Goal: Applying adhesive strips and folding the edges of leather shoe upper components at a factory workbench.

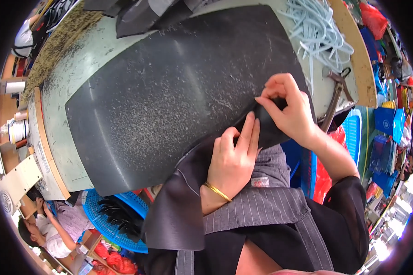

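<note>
- Workshop bench (65,145): grit covered a black mat (137,78), with pale cord (321,34) far right and a hammer (336,94) nearer.
- Black panel (175,213) crossed the mat's near side, its left end hanging.
- Left hand (231,158) pressed it, fingers extended, gripping nothing; right hand (290,112) appeared to pinch its edge, thumb to forefinger.
- Edge work seemed midway, the hanging end apparently left to do.

A fisheye view looks down from the person's head, close above the left hand (231,162) and right hand (294,113). It faces the worktable (62,142), with the apron (261,208) toward five o'clock.
</note>
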Motion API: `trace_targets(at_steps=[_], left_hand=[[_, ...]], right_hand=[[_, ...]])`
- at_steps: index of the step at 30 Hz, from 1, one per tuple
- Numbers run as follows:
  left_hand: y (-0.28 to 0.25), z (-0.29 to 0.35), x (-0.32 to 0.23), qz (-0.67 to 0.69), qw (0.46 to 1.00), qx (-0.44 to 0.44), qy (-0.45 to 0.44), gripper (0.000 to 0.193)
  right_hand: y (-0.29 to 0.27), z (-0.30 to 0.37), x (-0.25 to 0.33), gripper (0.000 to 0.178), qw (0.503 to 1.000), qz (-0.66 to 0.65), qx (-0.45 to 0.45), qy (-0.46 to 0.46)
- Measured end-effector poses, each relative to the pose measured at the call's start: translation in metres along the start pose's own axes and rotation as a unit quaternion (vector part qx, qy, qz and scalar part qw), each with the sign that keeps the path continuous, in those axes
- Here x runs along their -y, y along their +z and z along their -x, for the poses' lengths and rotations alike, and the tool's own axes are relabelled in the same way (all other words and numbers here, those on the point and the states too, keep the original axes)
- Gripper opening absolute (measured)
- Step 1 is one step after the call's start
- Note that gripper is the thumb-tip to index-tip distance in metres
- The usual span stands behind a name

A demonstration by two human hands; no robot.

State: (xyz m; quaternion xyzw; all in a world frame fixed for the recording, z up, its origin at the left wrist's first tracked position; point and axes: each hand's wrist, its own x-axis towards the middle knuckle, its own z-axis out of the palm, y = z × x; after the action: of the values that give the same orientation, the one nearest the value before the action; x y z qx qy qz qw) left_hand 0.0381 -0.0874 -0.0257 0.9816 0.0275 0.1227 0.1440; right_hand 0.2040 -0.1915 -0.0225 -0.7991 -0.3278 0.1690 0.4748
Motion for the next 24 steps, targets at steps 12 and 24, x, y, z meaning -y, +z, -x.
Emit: trace_targets(at_steps=[12, 24], left_hand=[[-0.003, 0.023, 0.004, -0.079, 0.994, -0.014, 0.069, 0.047], [-0.08, 0.092, 0.062, 0.04, 0.998, 0.011, 0.047, 0.039]], right_hand=[[-0.006, 0.039, 0.005, 0.054, 0.912, 0.185, 0.181, -0.318], [0.082, 0.031, 0.067, 0.069, 0.876, 0.114, 0.263, -0.387]])
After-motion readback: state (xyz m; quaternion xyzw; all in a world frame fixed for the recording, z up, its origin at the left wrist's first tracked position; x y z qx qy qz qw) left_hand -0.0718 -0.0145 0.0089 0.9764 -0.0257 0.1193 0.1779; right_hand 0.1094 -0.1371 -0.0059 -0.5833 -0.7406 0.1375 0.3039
